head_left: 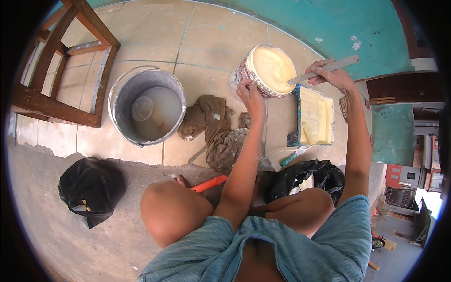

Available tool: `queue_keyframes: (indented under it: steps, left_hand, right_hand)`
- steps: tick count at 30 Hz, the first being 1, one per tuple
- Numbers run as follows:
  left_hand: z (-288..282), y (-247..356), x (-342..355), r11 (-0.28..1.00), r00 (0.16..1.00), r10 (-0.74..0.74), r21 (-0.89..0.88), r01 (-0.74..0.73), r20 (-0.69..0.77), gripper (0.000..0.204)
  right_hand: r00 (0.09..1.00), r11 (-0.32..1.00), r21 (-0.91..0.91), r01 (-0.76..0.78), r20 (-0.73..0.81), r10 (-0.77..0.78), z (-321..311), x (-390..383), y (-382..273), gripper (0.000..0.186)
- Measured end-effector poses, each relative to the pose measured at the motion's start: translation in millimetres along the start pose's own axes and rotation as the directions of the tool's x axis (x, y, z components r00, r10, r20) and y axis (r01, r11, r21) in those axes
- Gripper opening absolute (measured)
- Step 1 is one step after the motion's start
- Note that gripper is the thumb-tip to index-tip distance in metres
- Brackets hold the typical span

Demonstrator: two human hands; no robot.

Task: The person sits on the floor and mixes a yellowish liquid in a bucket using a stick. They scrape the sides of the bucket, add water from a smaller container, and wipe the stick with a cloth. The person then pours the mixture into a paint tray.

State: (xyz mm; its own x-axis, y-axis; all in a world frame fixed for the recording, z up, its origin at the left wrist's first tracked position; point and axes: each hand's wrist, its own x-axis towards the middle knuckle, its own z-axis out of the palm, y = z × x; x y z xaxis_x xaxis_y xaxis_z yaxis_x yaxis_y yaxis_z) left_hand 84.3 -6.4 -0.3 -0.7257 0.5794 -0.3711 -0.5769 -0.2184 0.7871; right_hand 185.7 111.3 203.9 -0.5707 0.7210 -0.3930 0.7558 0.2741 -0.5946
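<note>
My left hand grips the near rim of a tilted paint bucket, its fingers closed on the edge. Thick cream-yellow paint fills the bucket nearly to the top. In my right hand is a flat wooden stick, held between thumb and fingers. The stick's lower end touches the paint at the bucket's right side; its other end points up to the right. Just right of the bucket lies a paint tray coated with the same cream paint, a roller partly visible at its near end.
Left of the bucket stand a grey pail of cloudy water with a clear cup inside and a wooden stool. Dirty brown rags lie between. Black plastic bags sit near both my knees, beside an orange-red tool. A teal wall rises behind.
</note>
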Motion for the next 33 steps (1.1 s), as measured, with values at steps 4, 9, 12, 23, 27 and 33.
queue_keyframes:
  steps: [4, 9, 12, 23, 27, 33]
  left_hand:
    - [0, -4, 0, 0.999, 1.0, 0.019, 0.031, -0.02, 0.019, 0.022]
    - [-1, -13, 1, 0.997, 0.998, 0.053, 0.05, -0.055, 0.029, 0.023]
    - [1, -19, -1, 0.991, 0.997, 0.083, 0.103, -0.082, -0.005, 0.023]
    - [-1, -20, -7, 0.997, 1.0, -0.003, 0.071, 0.003, 0.002, 0.026]
    - [-2, -20, -7, 0.997, 1.0, 0.002, 0.08, -0.004, 0.02, 0.024]
    - [-2, -19, -6, 0.998, 0.999, -0.029, 0.053, 0.029, 0.012, 0.021]
  right_hand:
    - [0.994, 0.993, 0.081, 0.085, 0.068, -0.09, 16, -8, -13, 0.026]
    - [0.976, 0.969, 0.122, 0.213, -0.064, -0.207, 35, 16, -16, 0.029]
    - [0.947, 0.95, 0.084, 0.299, -0.147, -0.285, 40, 29, -9, 0.029]
    - [0.999, 0.999, -0.031, 0.04, -0.005, -0.04, 13, -10, -8, 0.026]
    - [0.992, 0.978, 0.174, 0.119, -0.061, -0.109, 31, -4, -6, 0.029]
    - [0.943, 0.964, 0.005, 0.265, -0.211, -0.258, 41, 14, 2, 0.028]
